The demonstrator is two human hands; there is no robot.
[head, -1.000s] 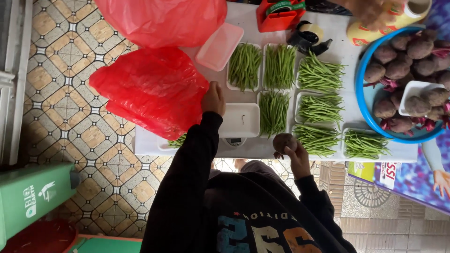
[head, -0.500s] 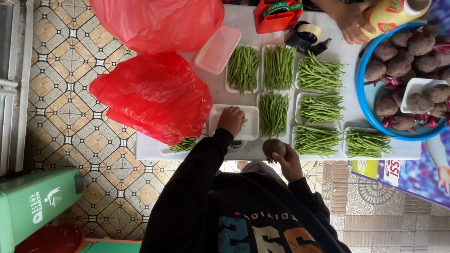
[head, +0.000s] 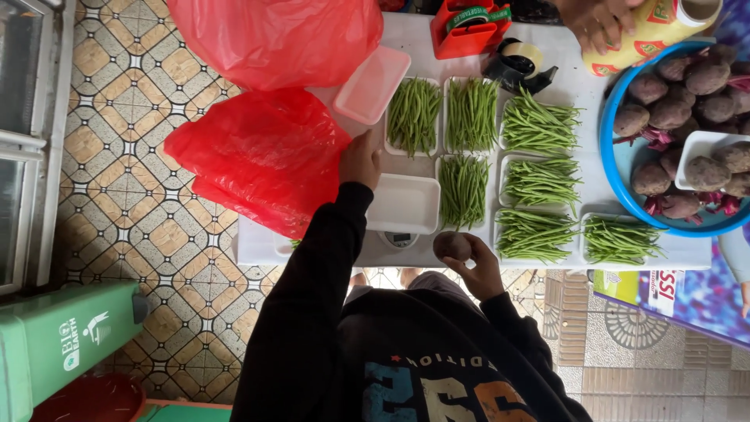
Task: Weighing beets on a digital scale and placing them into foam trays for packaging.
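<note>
While left hand (head: 359, 160) nears tray (head: 403, 204), beetroot (head: 451, 246) held

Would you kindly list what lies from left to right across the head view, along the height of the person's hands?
Green bin → red plastic bag → left hand → empty white tray → right hand → blue basin.

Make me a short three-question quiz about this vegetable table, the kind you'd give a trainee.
1. True or false: the right hand holds a round dark beet.
2. What is the left hand nearest to? A) the blue tub B) the empty white tray on the scale C) the tape holder
3. Fill in: the filled white trays hold green ____.

Key:
1. True.
2. B, the empty white tray; the hand lies between it and the red bag.
3. Beans.
</note>
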